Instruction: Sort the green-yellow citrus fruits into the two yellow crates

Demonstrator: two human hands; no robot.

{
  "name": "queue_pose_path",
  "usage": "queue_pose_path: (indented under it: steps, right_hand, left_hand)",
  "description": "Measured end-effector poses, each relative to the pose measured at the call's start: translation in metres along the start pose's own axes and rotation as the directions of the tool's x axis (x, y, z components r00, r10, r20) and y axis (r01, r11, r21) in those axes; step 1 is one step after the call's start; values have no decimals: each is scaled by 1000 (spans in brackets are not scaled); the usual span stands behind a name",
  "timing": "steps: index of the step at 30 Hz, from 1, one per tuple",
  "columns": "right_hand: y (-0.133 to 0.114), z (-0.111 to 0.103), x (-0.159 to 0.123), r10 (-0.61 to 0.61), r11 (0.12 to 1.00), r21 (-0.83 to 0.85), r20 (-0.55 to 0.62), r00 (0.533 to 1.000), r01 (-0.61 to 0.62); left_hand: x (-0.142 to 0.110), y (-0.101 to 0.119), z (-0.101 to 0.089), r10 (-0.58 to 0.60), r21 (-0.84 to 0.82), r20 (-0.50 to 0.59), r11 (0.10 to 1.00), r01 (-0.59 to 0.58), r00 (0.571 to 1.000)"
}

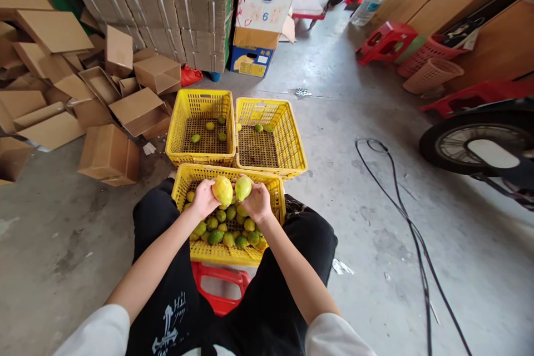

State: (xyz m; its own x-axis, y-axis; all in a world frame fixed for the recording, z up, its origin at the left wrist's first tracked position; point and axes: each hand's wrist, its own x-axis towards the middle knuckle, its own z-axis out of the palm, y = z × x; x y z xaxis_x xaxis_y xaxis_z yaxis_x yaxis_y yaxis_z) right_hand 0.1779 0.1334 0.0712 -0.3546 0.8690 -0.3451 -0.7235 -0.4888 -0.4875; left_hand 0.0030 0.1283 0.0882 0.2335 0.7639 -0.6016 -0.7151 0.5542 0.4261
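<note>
My left hand (204, 199) is closed on a yellow lemon (222, 191). Beside it, my right hand (257, 203) grips a greener lemon (243, 188); the two fruits are held side by side, a small gap between them. Both hands are above the near yellow crate (229, 257), where many green and yellow lemons (216, 236) lie in a loose layer. Just beyond stand two more yellow crates. The far left crate (201, 159) has several greenish lemons on its floor, and the far right crate (294, 139) has a few.
Piled cardboard boxes (108, 150) lie to the left, before strapped cardboard stacks (167, 11). A red stool (221, 289) is between my legs. Black cables (403, 208) run over the floor at right, near a motorcycle wheel (463, 142). Another red stool (387, 41) stands farther back.
</note>
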Motion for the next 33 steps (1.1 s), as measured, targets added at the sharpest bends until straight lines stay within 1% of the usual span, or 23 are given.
queue_pose_path:
  steps: [2,4,6,8,12,16,21,27,30,33]
  right_hand:
    - [-1,0,1,-6,1000,2,-4,1000,6]
    - [-1,0,1,-15,1000,0,-42,999,15]
    - [1,1,1,-29,1000,-1,-87,996,29]
    - [4,1,0,-32,999,-9,-109,994,31]
    - [9,3,-3,-8,999,-52,-103,995,3]
    - [7,4,-3,-30,998,-52,-139,990,23]
    - [2,6,-2,-80,996,-39,-105,991,77]
    - [-4,9,-2,-51,998,21,-31,998,52]
    - [-5,8,-1,-55,998,7,-48,997,56]
    - [-2,6,-2,-20,1000,2,-93,995,21]
  left_hand:
    - [-1,4,1,-1,8,7,1000,1,1000]
    - [-1,4,0,24,44,24,999,-25,999]
    - [1,0,-3,62,79,50,995,-66,997]
    - [2,-4,-6,74,104,60,991,-80,995]
    - [3,-10,-9,51,135,44,989,-56,998]
    - [2,-10,-8,62,131,26,989,-65,998]
    - [3,-7,-5,62,92,-5,994,-62,998]
    - [1,6,-2,30,-29,3,999,-30,1000]
    - [0,9,-3,70,-16,5,997,-70,998]
    - [0,5,-6,74,43,24,996,-75,997]
